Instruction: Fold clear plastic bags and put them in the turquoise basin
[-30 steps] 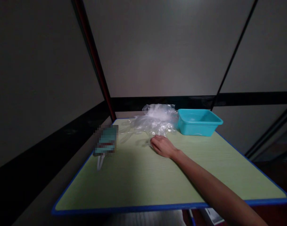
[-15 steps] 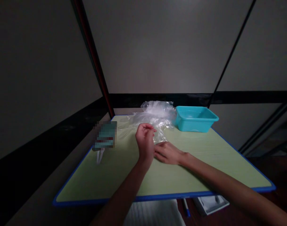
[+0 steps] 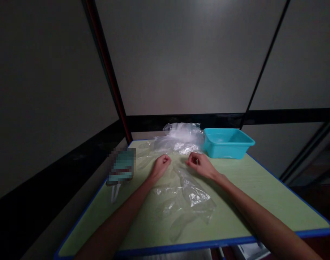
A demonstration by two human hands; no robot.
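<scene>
A clear plastic glove (image 3: 188,196) lies spread on the green table (image 3: 262,195), its fingers pointing toward the near edge. My left hand (image 3: 161,166) is closed in a pinch on the glove's far left corner. My right hand (image 3: 201,165) is closed in a pinch on its far right corner. Both hands rest low over the table, a short gap apart. Behind them sits a crumpled heap of clear plastic gloves (image 3: 178,139).
A turquoise plastic tub (image 3: 227,142) stands at the back right of the table. A blurred teal object (image 3: 122,167) with a white strap lies at the left edge. Dark wall panels and slanted poles surround the table; some papers lie below the near right corner.
My left hand came in and took the glove's edge. Both hands have since moved apart and pulled the glove out flat toward me on the table.
</scene>
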